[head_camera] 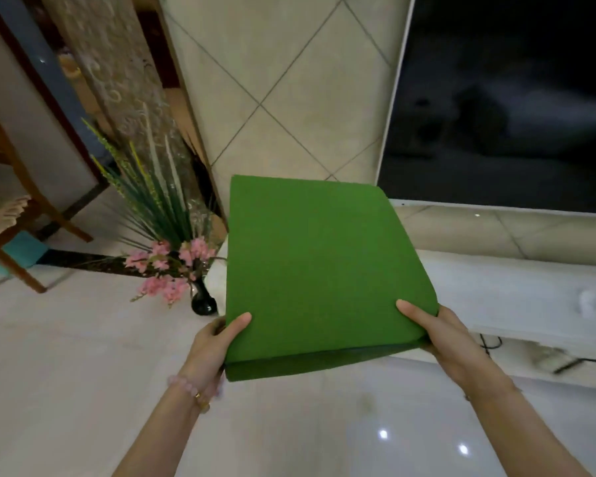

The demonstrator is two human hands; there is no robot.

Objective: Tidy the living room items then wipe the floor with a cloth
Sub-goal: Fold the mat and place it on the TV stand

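A thick square green cushion (320, 266) is held up flat in front of me, above the glossy white floor (83, 356). My left hand (217, 342) grips its near left corner, thumb on top and fingers underneath. My right hand (441, 339) grips the near right corner the same way. The cushion's far edge reaches over the left end of a low white TV cabinet (496, 290). No cloth is in view.
A black vase (202, 297) with pink flowers and tall green stems stands on the floor left of the cabinet. A large dark TV screen (510, 98) fills the upper right. A wooden chair (11, 215) stands at far left. A black cable (489, 342) lies under the cabinet.
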